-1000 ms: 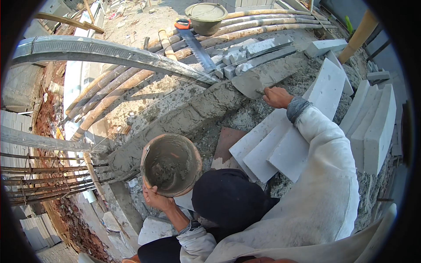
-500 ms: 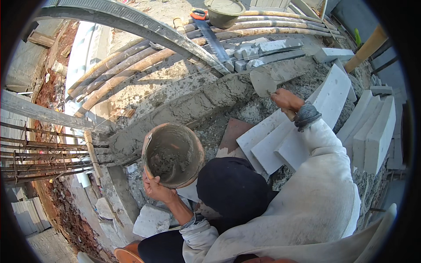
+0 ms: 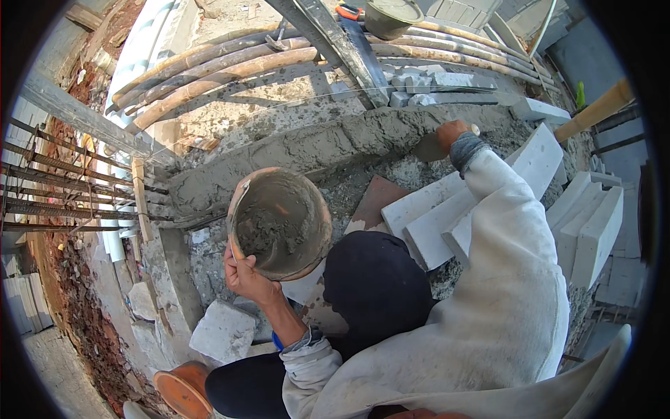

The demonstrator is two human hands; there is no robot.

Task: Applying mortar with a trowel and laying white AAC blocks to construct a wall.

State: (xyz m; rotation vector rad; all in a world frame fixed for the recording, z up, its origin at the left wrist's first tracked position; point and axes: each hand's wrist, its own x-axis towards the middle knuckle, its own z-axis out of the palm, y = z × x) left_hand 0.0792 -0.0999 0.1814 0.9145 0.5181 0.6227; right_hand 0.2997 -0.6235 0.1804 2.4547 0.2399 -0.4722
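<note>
My left hand (image 3: 250, 278) is closed on the near rim of an orange-brown bucket (image 3: 323, 227). The bucket tilts toward me, with wet grey mortar (image 3: 269, 234) clinging inside. Out to the right, my right hand (image 3: 453, 136) grips a trowel, its pale handle end showing past the fist. The trowel's blade (image 3: 428, 149) is tipped against the near side of a long bed of wet mortar (image 3: 335, 145), which runs across the foundation. A taut string (image 3: 279, 105) stretches along beyond the bed.
White blocks (image 3: 436, 220) lean below my right arm, with more stacked (image 3: 583, 227) at far right. Rebar (image 3: 63, 185) juts in at left. A metal beam (image 3: 342, 49) slants across bamboo poles (image 3: 230, 77), near a handsaw (image 3: 363, 59). Another bucket (image 3: 391, 17) stands behind.
My right hand has swung the trowel down and slightly left; its blade, raised flat before, now meets the mortar. My left hand keeps the bucket. The view has shifted a little.
</note>
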